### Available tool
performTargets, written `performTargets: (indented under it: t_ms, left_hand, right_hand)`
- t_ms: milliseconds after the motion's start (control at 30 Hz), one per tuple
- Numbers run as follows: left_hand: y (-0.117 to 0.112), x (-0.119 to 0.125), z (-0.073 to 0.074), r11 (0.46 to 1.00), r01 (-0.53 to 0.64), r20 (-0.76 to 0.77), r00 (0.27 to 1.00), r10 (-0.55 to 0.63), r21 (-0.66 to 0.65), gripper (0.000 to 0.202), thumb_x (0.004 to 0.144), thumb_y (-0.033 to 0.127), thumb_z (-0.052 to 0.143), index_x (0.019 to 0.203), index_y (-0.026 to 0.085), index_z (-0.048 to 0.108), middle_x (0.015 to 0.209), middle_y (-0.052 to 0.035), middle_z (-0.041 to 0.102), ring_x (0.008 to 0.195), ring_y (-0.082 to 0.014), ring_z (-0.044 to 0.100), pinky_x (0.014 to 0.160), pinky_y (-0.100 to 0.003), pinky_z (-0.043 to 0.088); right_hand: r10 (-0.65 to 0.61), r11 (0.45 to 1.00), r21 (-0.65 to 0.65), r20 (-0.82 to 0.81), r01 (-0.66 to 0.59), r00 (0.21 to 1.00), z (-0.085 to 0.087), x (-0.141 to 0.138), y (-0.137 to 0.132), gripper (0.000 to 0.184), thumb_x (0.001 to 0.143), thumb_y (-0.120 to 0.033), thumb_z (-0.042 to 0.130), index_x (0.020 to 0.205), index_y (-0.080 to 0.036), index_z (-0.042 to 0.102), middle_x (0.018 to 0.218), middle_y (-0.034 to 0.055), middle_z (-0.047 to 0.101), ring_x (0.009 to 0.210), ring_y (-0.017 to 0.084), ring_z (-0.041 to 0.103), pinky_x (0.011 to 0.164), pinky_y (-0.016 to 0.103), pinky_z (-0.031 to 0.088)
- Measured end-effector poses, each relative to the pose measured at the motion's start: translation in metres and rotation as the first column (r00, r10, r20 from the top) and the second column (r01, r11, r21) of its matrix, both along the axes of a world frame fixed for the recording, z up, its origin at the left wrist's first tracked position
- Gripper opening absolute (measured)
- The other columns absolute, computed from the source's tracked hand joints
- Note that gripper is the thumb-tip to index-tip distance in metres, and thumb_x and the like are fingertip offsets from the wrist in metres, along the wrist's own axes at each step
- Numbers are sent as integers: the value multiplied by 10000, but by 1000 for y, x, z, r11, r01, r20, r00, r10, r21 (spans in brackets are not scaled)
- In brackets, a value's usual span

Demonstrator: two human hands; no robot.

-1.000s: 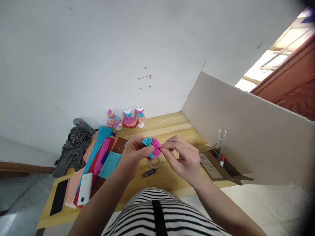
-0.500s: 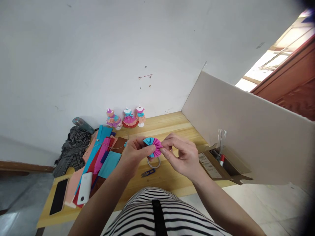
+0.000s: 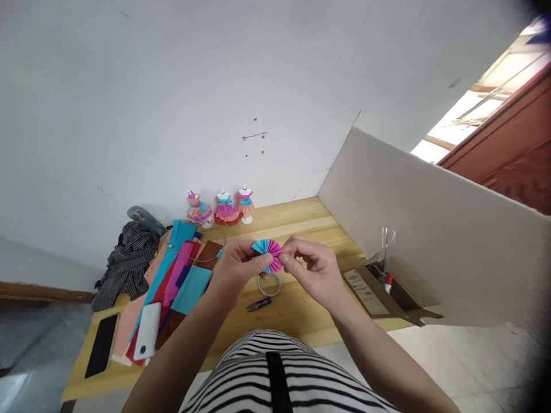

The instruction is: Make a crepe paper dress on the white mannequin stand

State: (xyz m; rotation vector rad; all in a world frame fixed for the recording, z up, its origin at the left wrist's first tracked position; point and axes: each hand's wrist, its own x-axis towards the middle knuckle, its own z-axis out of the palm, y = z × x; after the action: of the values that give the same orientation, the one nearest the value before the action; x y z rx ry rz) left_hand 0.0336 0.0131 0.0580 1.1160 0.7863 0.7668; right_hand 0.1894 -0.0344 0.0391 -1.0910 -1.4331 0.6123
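A small pleated paper fan [image 3: 267,250], half blue and half magenta, is held above the wooden table [image 3: 297,310]. My left hand [image 3: 236,269] pinches its lower left side with thumb and fingers closed. My right hand [image 3: 312,271] pinches its right, magenta edge, fingers curled together. A roll of clear tape [image 3: 269,284] and small blue snips [image 3: 259,303] lie on the table just below the fan.
Coloured paper strips [image 3: 183,275] spread at the left, with a white device [image 3: 147,331] and a black phone [image 3: 102,345] near the front edge. Three small paper-dress figures [image 3: 224,207] stand by the wall. A striped cloth [image 3: 129,258] lies far left. An open cardboard box [image 3: 387,284] sits right.
My right hand has drawn in closer to the fan, and both hands have shifted slightly. The fan looks a little more closed up. Nothing on the table has moved.
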Motion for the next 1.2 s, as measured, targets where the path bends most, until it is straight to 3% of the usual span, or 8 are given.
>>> performTargets:
  t_ms: [300, 400, 500, 700, 833, 933, 1033, 1200]
  left_hand:
    - [3, -11, -13, 994, 88, -2, 996, -88, 62, 367, 628, 458, 787, 807, 141, 752, 669, -42, 673, 564, -129, 600, 574, -244, 500]
    - [7, -15, -22, 1000, 9, 30, 1000, -10, 10, 400, 668, 508, 745, 833, 145, 747, 773, -63, 704, 548, -131, 622, 566, -259, 515]
    - [9, -15, -26, 997, -60, 34, 997, 62, -42, 393, 665, 495, 751, 825, 136, 744, 721, -64, 701, 551, -133, 616, 539, -251, 513]
    - [6, -12, -21, 993, -81, 78, 993, 87, -81, 303, 592, 384, 827, 747, 139, 739, 613, -17, 666, 507, -90, 553, 487, -205, 484]
    - [5, -9, -20, 981, -156, 124, 978, 170, -110, 310, 571, 398, 837, 712, 143, 732, 580, -7, 660, 485, -90, 548, 486, -218, 486]
    - [5, -4, -22, 956, -256, 166, 946, 278, -143, 321, 546, 387, 852, 736, 157, 734, 591, -2, 664, 526, -107, 581, 507, -224, 489]
    - [4, 3, -30, 935, -309, 205, 917, 342, -174, 284, 575, 339, 842, 770, 166, 731, 682, -13, 697, 640, -127, 632, 599, -238, 515]
    - [0, 12, -48, 896, -363, 298, 852, 430, -254, 203, 604, 256, 820, 749, 166, 709, 767, -5, 711, 716, -121, 645, 741, -276, 529]
  right_hand:
    - [38, 999, -30, -47, -39, 998, -3, 4, 5, 229, 847, -261, 594, 631, -186, 596, 576, -13, 530, 538, 118, 476, 510, 256, 377]
    - [47, 999, -26, -42, -48, 998, -3, 7, 7, 237, 847, -257, 595, 621, -186, 583, 574, -14, 526, 539, 117, 468, 501, 253, 365]
    - [96, 995, -16, -5, -96, 995, -2, 10, 10, 234, 852, -260, 597, 630, -185, 592, 581, -11, 542, 554, 120, 485, 518, 256, 379]
    - [223, 974, -38, 74, -221, 972, 1, 14, 19, 259, 858, -326, 610, 653, -170, 626, 595, -5, 548, 560, 122, 492, 538, 266, 395]
    - [282, 947, -125, -116, -295, 953, -6, 16, 24, 357, 874, -483, 559, 765, -159, 664, 666, 13, 584, 564, 128, 545, 539, 272, 426]
    - [257, 939, -170, -235, -299, 938, -16, 12, 27, 375, 848, -520, 572, 894, -159, 665, 722, 21, 603, 595, 134, 564, 544, 269, 421]
    - [221, 928, -248, -231, -277, 947, -27, 3, 30, 376, 794, -486, 639, 981, -159, 640, 694, 0, 573, 608, 133, 530, 544, 259, 400]
    - [121, 954, -248, -200, -170, 972, -44, -10, 37, 337, 724, -419, 690, 948, -170, 649, 759, 7, 574, 667, 141, 526, 572, 260, 425]
